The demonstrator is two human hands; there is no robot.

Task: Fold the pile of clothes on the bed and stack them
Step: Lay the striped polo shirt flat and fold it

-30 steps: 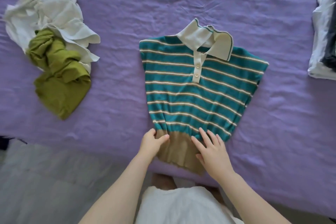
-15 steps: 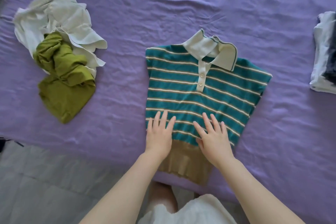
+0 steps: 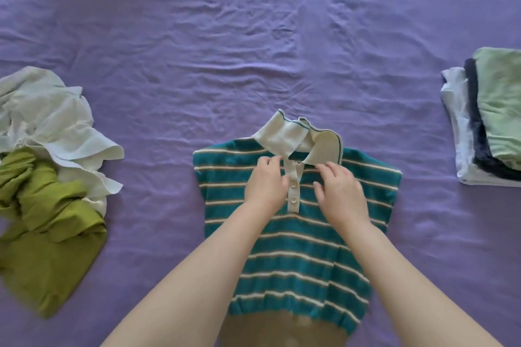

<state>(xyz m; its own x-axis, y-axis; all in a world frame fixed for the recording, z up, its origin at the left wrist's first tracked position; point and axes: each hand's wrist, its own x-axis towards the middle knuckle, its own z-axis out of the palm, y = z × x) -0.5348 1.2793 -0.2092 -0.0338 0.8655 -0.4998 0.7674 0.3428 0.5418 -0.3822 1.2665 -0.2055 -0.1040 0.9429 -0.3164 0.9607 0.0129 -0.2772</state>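
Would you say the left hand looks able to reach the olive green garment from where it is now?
Probably yes. The left hand rests at the striped polo's collar, and only bare purple sheet lies between it and the olive green garment to its left; nothing blocks the way.

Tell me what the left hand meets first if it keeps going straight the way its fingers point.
The left hand points up the striped polo shirt; its fingertips already seem to touch the white collar. Past that, bare purple sheet.
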